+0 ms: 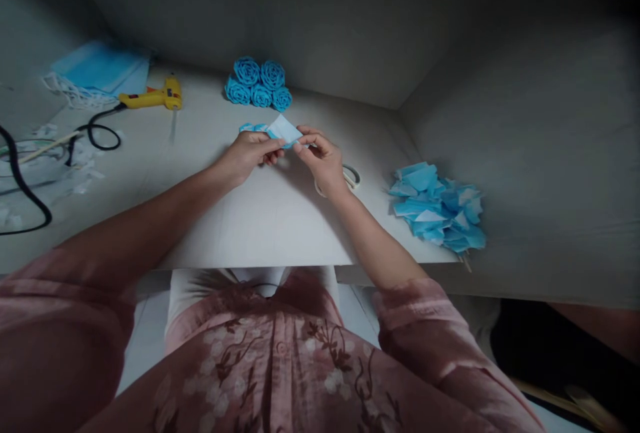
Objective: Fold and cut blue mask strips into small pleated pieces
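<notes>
The left hand point(250, 155) and right hand point(323, 158) pinch a blue-and-white piece point(283, 129) between them, above the table point(280, 226), behind its front edge.

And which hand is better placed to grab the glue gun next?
Probably the left hand: the glue gun lies on that side, farther from the right hand. Both hands hold the small sheet, though.

Blue-and-white fabric piece point(283, 127), showing whitish face, pointing one corner forward, blue edging below, being held between left hand point(251, 154) and right hand point(324, 158)
</notes>
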The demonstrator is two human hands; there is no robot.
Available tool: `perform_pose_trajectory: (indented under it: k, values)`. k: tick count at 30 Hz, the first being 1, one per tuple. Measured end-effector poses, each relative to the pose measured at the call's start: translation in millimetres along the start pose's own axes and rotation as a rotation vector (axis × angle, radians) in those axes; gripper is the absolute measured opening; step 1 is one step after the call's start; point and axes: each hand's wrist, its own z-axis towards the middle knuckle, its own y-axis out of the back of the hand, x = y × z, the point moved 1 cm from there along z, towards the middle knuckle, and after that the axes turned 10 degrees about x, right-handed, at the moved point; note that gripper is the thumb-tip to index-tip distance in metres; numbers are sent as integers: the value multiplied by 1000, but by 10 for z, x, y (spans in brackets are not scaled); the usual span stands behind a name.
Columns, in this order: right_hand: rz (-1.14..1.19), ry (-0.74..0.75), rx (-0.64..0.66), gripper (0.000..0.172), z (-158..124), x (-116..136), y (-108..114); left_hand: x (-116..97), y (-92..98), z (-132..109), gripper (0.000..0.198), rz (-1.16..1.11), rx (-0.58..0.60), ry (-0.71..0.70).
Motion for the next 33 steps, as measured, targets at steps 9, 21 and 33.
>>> perform_pose_trajectory:
  k: [9,21,33]
  values:
    - [141,-97,4,55,39,1,-7,6,-4,-8,29,52,39,18]
    - [156,-100,63,67,50,-50,37,3,-16,-14,29,2,173,12]
    - [322,-219,102,63,36,94,-34,-80,-1,-24,22,16,61,-70]
